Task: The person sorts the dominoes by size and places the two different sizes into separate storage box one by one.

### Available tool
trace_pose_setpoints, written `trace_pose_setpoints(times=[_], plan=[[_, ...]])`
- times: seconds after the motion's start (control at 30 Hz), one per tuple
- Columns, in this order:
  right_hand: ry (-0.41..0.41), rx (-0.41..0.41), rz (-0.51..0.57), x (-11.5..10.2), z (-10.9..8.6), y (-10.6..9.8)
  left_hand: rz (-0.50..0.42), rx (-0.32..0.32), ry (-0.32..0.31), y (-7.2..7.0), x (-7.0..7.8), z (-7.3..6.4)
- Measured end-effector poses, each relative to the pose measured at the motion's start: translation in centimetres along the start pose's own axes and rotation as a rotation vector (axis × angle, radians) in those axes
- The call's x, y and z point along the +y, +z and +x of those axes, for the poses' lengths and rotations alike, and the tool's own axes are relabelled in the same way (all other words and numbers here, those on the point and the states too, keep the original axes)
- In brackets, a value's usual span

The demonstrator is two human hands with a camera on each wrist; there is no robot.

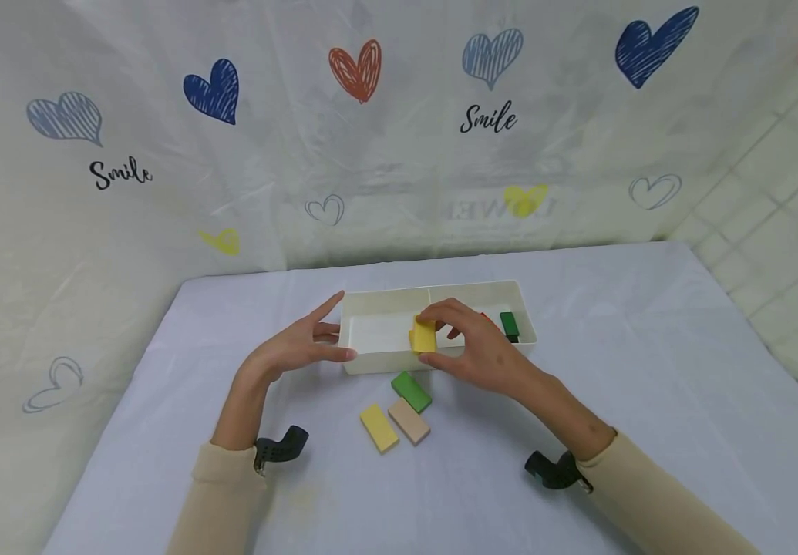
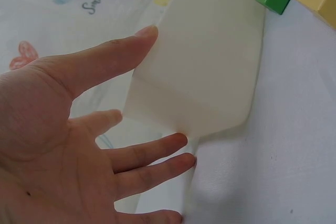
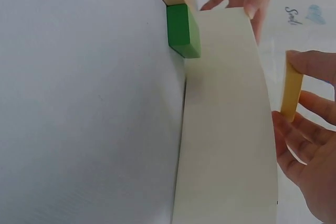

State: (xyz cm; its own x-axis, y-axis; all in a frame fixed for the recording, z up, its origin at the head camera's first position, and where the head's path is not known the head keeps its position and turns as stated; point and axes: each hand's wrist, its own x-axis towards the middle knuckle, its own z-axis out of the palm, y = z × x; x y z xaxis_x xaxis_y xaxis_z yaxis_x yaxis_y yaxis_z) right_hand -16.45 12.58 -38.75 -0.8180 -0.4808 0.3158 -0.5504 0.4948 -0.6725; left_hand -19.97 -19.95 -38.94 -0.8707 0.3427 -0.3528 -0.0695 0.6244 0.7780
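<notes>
My right hand (image 1: 485, 351) pinches a yellow wooden block (image 1: 425, 336) between thumb and fingers, over the front wall of a white two-compartment box (image 1: 385, 363). In the right wrist view the held block (image 3: 291, 88) stands on end beyond the box's rim. At the box's left end is my left hand (image 1: 297, 347), thumb at the front corner and fingers spread along the end wall. The left wrist view shows its fingers fairly straight, fingertips at the wall (image 2: 205, 51). A green block (image 1: 510, 324) and a sliver of red show in the right compartment, partly hidden by my right hand.
On the white-covered table (image 1: 315, 493), in front of the box, lie a light green block (image 1: 411, 391), a tan block (image 1: 409, 421) and another yellow block (image 1: 379, 428), close together. A heart-printed curtain (image 1: 399, 154) hangs behind the table's back edge.
</notes>
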Motion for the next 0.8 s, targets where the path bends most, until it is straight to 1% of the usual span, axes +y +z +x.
trace_pose_setpoints(times=[0.3,0.8], plan=[[0.049,-0.01,0.009,0.3,0.7,0.0,-0.003,0.0,0.0,0.0,0.2,-0.1],[0.063,-0.007,0.016,0.8,1.5,0.4,0.003,0.001,-0.006,0.1,0.2,-0.1]])
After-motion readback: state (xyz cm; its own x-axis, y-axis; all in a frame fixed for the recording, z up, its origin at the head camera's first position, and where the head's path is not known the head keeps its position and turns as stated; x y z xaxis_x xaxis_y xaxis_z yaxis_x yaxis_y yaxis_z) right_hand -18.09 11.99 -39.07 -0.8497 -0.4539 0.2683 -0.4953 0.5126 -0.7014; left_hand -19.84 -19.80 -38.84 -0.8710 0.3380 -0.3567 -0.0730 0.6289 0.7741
